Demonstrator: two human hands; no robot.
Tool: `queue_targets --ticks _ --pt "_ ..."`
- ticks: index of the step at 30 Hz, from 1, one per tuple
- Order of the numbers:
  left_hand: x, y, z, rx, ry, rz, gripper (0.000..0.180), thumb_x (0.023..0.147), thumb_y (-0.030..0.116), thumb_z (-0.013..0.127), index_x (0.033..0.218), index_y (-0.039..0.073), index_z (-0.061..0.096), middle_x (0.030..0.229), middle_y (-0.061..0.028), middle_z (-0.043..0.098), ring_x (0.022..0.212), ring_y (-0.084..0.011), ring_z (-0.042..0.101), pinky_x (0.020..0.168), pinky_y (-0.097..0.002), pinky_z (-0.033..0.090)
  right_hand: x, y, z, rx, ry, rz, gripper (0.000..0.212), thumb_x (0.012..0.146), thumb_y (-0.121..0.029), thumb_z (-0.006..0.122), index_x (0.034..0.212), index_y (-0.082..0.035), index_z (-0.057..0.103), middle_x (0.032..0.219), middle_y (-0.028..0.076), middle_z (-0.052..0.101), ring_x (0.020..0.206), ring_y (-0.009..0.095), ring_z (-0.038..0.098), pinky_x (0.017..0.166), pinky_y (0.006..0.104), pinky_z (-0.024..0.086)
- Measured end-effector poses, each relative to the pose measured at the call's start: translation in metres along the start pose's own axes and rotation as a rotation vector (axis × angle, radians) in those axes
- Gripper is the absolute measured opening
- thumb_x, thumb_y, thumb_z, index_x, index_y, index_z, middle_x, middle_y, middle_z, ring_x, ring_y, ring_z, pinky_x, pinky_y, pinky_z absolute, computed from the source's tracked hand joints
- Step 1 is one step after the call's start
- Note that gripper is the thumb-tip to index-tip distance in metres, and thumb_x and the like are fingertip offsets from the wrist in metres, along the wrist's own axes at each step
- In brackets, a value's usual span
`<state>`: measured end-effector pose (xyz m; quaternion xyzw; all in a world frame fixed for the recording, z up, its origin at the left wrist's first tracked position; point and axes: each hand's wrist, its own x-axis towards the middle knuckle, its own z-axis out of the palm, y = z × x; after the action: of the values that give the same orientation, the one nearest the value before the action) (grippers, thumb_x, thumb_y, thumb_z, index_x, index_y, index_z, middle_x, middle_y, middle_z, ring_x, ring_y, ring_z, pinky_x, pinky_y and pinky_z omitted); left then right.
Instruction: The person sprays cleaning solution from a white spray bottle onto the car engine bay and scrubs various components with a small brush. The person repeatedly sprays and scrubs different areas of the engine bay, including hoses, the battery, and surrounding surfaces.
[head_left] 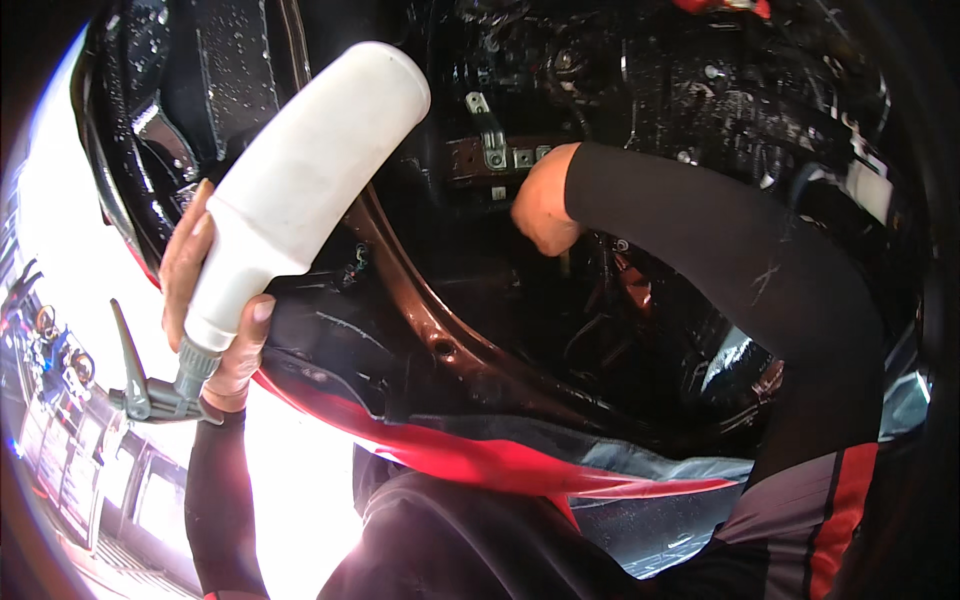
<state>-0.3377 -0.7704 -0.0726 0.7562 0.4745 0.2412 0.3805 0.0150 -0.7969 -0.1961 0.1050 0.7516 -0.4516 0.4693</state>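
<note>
My left hand is closed around the neck of a white spray bottle with a grey trigger sprayer. The bottle is tilted, its base up to the right and its sprayer down at the lower left. Over the dark, wet engine bay of a vehicle, my right hand is bent down at the wrist, its fingers curled. Whatever it grips, if anything, is hidden. Just above it sits a metal bracket on a brown crossbar.
A brown metal rail curves along the bay's near side. Nearer my body runs a red body panel edge, partly under a grey cover. Wet dark parts and hoses fill the upper right. Bright light glares at the left.
</note>
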Motion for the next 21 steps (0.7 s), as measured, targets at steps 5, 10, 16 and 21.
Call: queue_targets --ticks 5,10,16,21 --pt "0.008 0.001 0.005 0.178 0.071 0.171 0.08 0.091 0.06 0.089 0.145 0.004 0.072 0.15 -0.0199 0.073 0.143 -0.0352 0.066 0.126 -0.0515 0.043 -0.093 -0.031 0.009 0.278 0.441 0.266 0.016 0.086 -0.019 0.075 0.09 -0.006 0.085 0.093 0.017 0.081 0.098 0.04 0.079 0.086 0.0511 0.062" --pt "0.017 0.011 -0.002 0.248 0.049 0.289 0.067 0.089 0.042 0.091 0.142 0.003 0.075 0.15 -0.0161 0.074 0.134 -0.0308 0.074 0.122 -0.0473 0.048 -0.154 -0.106 0.037 0.155 1.056 0.688 0.017 0.088 -0.008 0.07 0.1 -0.001 0.08 0.095 0.021 0.074 0.091 0.041 0.076 0.081 0.0507 0.061" --pt "0.014 0.005 0.006 0.077 0.146 0.385 0.065 0.086 0.033 0.094 0.142 0.006 0.073 0.149 -0.0205 0.073 0.132 -0.0374 0.072 0.116 -0.0488 0.05 -0.151 -0.234 0.098 0.537 1.694 1.097 0.028 0.105 -0.013 0.062 0.131 -0.006 0.07 0.123 0.022 0.073 0.104 0.044 0.074 0.087 0.0546 0.06" --pt "0.004 -0.002 0.017 0.077 0.075 0.224 0.075 0.088 0.061 0.083 0.151 0.023 0.067 0.152 -0.0052 0.069 0.137 -0.0308 0.065 0.118 -0.0517 0.049 -0.077 -0.309 0.135 1.023 1.753 1.358 0.033 0.117 -0.026 0.062 0.132 0.002 0.068 0.119 0.028 0.073 0.109 0.05 0.07 0.095 0.0537 0.056"
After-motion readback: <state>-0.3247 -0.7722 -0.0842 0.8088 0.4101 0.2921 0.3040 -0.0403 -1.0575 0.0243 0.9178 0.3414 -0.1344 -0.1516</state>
